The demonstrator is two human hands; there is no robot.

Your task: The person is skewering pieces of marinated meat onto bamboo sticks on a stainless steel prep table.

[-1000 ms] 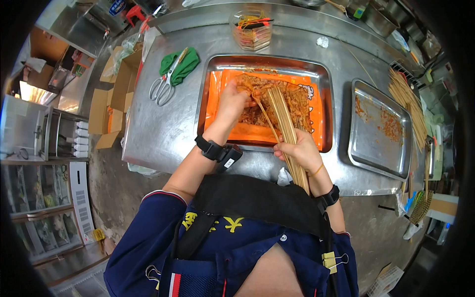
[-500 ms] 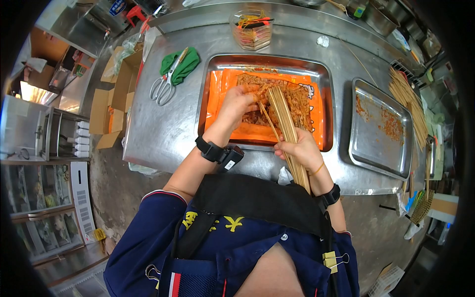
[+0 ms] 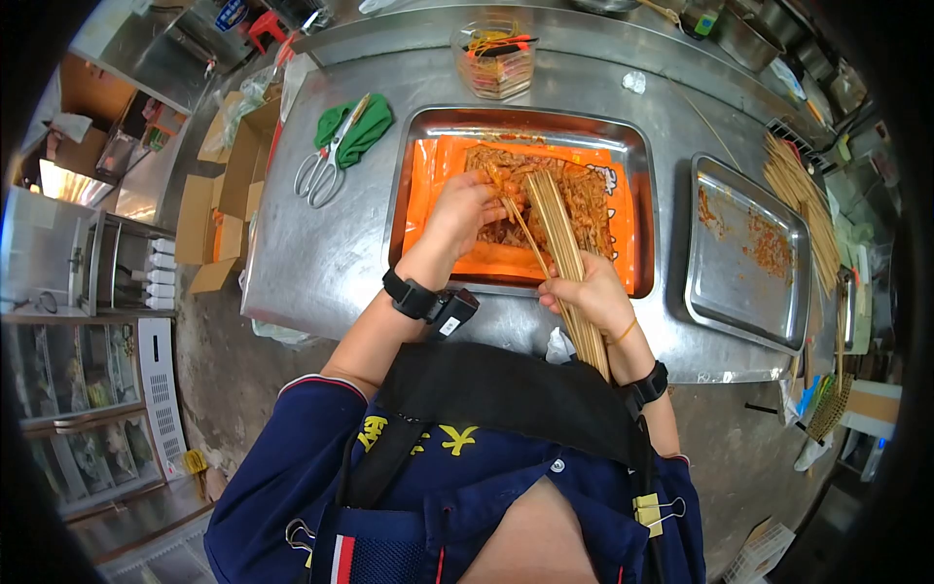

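Left hand (image 3: 462, 209): fingers pinched narrow on a saucy food piece (image 3: 501, 183) at the tip of a single stick (image 3: 528, 234). Right hand (image 3: 592, 292): closed around a stick bundle (image 3: 556, 219), with the single stick splayed out beside it near the thumb. The piece and both sets of tips are above the food pile (image 3: 592, 216), which lies on an orange sheet (image 3: 448, 263) inside the large tray (image 3: 654, 195). Whether the tip has pierced the piece cannot be told; the fingers cover it. Principal hazard: a pricked fingertip, should the stick pass through soft food while the fingers press close behind. Second: slippage — sauce on the left fingers could let the piece drop back onto the pile. Third: a loosened right grip, caused by controlling one stick while clasping many, could fan or spill the bundle. Also noted: the black wrist device (image 3: 455, 310) sits near the tray's close edge — a low forearm could knock it there.
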